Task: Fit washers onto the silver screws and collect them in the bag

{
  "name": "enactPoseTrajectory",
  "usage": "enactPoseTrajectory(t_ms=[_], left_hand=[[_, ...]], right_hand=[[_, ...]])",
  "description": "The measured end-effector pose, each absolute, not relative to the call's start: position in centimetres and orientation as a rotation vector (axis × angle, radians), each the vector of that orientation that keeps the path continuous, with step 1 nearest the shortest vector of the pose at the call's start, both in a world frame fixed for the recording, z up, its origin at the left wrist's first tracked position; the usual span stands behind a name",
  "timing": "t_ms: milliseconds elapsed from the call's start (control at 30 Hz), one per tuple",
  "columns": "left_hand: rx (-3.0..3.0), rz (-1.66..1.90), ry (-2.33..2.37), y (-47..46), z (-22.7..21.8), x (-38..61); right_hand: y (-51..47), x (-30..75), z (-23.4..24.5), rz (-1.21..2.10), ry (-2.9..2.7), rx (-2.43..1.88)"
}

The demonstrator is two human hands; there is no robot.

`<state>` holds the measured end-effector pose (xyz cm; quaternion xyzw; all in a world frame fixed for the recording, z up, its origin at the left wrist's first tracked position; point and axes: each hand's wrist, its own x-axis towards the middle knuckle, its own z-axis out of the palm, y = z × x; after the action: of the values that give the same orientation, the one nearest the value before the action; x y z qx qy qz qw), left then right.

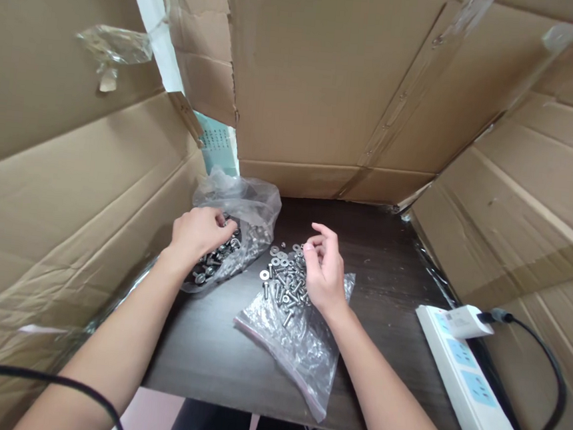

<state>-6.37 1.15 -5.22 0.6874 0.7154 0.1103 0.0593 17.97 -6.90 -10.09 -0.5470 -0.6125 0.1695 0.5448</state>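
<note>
My left hand (202,231) is over the mouth of a clear plastic bag (258,196) on the left, its thumb and fingers closed together among dark metal bolts (206,268). Whatever lies between these fingertips is too small to make out. My right hand (326,269) hovers at the right side of a pile of silvery screws (285,288) and flat washers (274,251). Its index finger stretches out and the other fingers bend loosely, with nothing visible in them. Under the pile, a flat zip bag (299,350) lies on the table and reaches towards its front edge.
Cardboard walls (328,78) enclose the dark table (387,264) on three sides. A white power strip (472,385) with a plugged-in adapter (468,321) and black cable (560,379) lies at the right. Another black cable (51,376) crosses the lower left.
</note>
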Motion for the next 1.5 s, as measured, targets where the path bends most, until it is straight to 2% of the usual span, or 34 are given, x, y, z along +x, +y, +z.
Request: enactPoseTrajectory(t_ms=[100, 200, 333, 467, 667, 867, 1067, 1500], left_hand=[[2.042, 0.266, 2.182, 1.2, -5.3, -6.8], [2.102, 0.386, 2.14, 0.9, -5.8, -6.1], [2.504, 0.673, 1.602, -0.4, -7.2, -3.2], [2.757, 0.574, 1.147, -1.8, -9.1, -0.1], [2.757, 0.604, 1.196, -2.0, -11.1, 1.5], [2.77, 0.612, 1.144, -1.4, -10.2, 0.3], [2.782, 0.46, 0.984, -1.4, -8.0, -1.8], [2.676, 0.348, 0.861, -0.7, -8.9, -2.6]], right_hand=[[-6.7, 18.5, -8.9, 0.441, -1.396, -1.291], [-6.4, 19.5, -7.4, 0.479, -1.386, -1.312], [-5.7, 21.1, -7.4, 0.519, -1.569, -1.422], [-5.3, 22.2, -9.5, 0.244, -1.85, -1.507], [-6.2, 21.9, -10.6, -0.154, -2.169, -1.533], [-7.3, 21.4, -10.0, 0.035, -2.145, -1.444], [-8.1, 20.5, -10.0, 0.217, -2.137, -1.391], [-8.3, 18.4, -10.5, 0.178, -2.262, -1.602]])
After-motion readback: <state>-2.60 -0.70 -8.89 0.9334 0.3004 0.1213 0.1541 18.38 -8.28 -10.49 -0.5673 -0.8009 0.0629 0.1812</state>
